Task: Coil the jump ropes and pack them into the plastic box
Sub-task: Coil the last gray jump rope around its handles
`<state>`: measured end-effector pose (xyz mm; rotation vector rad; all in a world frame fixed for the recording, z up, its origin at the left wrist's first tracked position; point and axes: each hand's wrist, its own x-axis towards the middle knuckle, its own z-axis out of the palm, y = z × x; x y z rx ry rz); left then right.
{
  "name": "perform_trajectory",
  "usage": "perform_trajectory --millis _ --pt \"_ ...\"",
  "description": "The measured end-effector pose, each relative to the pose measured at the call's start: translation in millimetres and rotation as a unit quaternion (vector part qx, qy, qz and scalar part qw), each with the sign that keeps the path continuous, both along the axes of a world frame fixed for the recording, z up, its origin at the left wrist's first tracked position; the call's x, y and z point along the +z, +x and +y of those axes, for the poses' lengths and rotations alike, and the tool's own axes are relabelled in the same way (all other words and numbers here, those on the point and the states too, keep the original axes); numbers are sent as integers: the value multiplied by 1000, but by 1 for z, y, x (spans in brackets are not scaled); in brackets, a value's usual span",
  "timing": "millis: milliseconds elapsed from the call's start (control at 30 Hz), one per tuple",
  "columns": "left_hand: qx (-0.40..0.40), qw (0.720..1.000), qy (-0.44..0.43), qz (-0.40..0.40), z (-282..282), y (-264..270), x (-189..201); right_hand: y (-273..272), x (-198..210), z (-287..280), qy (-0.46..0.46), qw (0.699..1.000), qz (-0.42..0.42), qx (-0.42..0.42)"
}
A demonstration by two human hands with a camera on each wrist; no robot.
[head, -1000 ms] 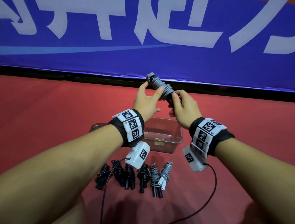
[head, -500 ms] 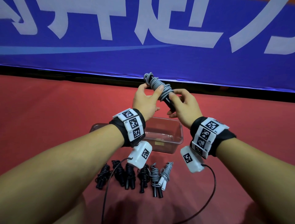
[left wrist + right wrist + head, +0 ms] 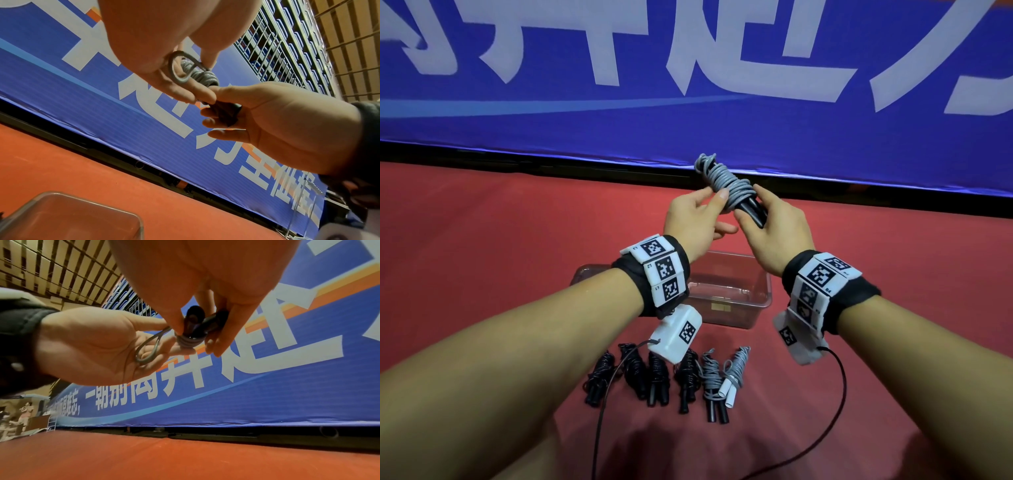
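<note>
Last loop on the grey rope, nearly there

We've got the grey jump rope (image 3: 726, 185) above the plastic box (image 3: 763, 301), right hand (image 3: 774, 236) clenching its black handles, left hand (image 3: 691, 222) pinching the loose loop; if that slips, the coil probably unwinds. Six coiled ropes (image 3: 664, 380) wait just in front of the box.

light: dim, even indoor | shadows: soft | blur: near palms in wrist views | edges: wide-angle bending
</note>
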<state>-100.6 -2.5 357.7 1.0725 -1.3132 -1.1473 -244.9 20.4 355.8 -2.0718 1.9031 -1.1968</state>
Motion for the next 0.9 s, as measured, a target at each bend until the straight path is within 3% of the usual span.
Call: perform_trajectory --millis 100,200,433,567,767,900 --pt "5 1000 -11 3 3 -1 2 0 -1 -2 19 999 -48 -2" --pt "29 999 -8 27 2 -1 2 0 -3 -5 41 985 -164 14" --pt "49 998 -42 -1 -1 0 -2 8 1 -1 125 913 -381 76" --pt "24 1000 -21 -1 -2 3 -1 9 3 4 132 902 -394 118" --pt "-23 1000 12 17 0 8 2 8 8 6 154 893 -409 109" --pt "-29 999 -12 -30 -1 7 4 9 9 7 153 897 -402 98"
